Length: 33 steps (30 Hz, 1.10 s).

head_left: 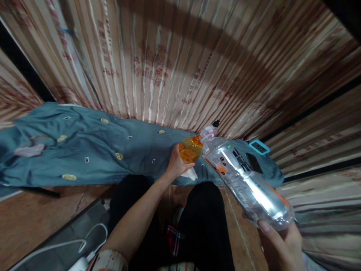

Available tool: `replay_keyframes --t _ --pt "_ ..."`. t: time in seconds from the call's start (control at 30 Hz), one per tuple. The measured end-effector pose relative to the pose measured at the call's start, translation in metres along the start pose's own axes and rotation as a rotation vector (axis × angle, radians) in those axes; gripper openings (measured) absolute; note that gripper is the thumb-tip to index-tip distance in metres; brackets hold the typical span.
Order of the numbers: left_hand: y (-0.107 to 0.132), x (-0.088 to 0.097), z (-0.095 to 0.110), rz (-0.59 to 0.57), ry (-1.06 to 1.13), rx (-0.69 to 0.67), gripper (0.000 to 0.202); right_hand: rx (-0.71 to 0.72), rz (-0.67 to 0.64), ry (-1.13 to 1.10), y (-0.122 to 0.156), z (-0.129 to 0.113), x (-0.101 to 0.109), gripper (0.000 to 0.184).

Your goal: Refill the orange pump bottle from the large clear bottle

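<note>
Bottle (248, 180) overlapping orange bottle (191, 149), right hand (282, 244) cropped

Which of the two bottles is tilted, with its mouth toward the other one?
The large clear bottle, gripped at its base by the right hand; its mouth points at the small orange bottle in the left hand.

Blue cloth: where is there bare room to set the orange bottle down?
Widest free stretch of the blue cloth: between the pink rag at its left end and the left hand holding the orange bottle. Crowded at the right end: the clear bottle in the right hand, a black phone, a teal-framed device, a white tissue.
</note>
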<state>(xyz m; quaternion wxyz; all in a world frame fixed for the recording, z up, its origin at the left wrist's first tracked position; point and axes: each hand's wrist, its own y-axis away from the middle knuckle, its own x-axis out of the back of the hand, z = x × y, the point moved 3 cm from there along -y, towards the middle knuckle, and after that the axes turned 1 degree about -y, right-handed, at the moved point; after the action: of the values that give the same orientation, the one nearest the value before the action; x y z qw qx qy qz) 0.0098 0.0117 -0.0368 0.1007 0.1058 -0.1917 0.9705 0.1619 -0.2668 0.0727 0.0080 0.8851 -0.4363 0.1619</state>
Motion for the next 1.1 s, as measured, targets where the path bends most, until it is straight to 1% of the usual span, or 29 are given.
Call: replay_keyframes --t 0.1,0.27,0.4,0.57,0.7,0.8,0.93,1.1 --pt "0.000 0.000 -0.001 0.005 0.005 -0.002 0.098 -0.010 0.011 -0.009 0.000 0.001 0.001 0.086" --pt "0.000 0.000 -0.001 0.009 0.008 -0.012 0.098 0.021 -0.018 0.041 -0.002 0.006 0.004 0.083" --pt "0.000 0.000 -0.001 0.009 0.003 -0.022 0.097 0.022 0.007 0.023 -0.002 0.003 0.003 0.081" --pt "0.000 0.000 0.000 0.025 -0.001 -0.036 0.098 -0.006 0.014 -0.008 0.000 0.000 0.000 0.089" --pt "0.000 0.000 0.001 0.016 0.000 -0.021 0.097 0.016 0.009 0.015 -0.001 0.005 0.001 0.090" --pt "0.000 0.000 0.001 0.006 0.004 -0.019 0.096 0.038 0.009 -0.009 -0.003 0.008 0.002 0.088" --pt "0.000 -0.001 -0.003 0.014 -0.009 -0.019 0.099 0.018 0.016 -0.049 -0.001 0.011 0.001 0.088" --pt "0.000 -0.004 -0.010 0.036 -0.007 -0.024 0.103 -0.017 0.040 -0.040 0.004 0.009 -0.003 0.097"
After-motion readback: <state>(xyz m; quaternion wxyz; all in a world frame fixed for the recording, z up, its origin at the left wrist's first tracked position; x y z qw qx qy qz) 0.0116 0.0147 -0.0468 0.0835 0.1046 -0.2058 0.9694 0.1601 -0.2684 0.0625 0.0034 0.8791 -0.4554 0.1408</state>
